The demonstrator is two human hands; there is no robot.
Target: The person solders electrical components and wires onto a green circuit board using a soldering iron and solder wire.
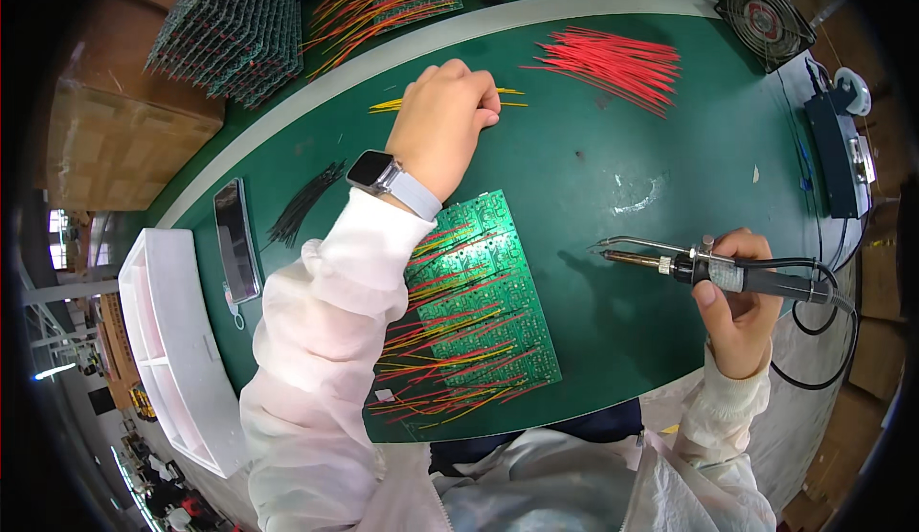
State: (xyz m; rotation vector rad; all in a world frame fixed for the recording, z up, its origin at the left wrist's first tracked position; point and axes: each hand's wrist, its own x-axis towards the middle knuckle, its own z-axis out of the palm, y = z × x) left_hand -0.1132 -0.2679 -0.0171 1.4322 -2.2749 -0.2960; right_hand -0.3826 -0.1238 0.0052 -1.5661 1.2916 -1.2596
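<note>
My left hand (442, 120) reaches over a small bunch of yellow wires (386, 106) at the far middle of the table. Its fingers are curled down onto them, and the fingertips are hidden. In my right hand (742, 321) is a soldering iron (732, 276) with a thin metal tube along its barrel; the tip points left above the bare table. Between my arms lies a green circuit board (526, 316), with rows of red and yellow wires (459, 350) running off its left side. My left sleeve covers part of the board.
Red wires (617, 65) lie at the far right, black wires (304, 204) beside a phone (236, 245) on the left. A white divided tray (187, 340) stands at the left edge. Beyond are stacked circuit boards (230, 34); at right, a fan (763, 20) and a dark box (830, 154) with cables.
</note>
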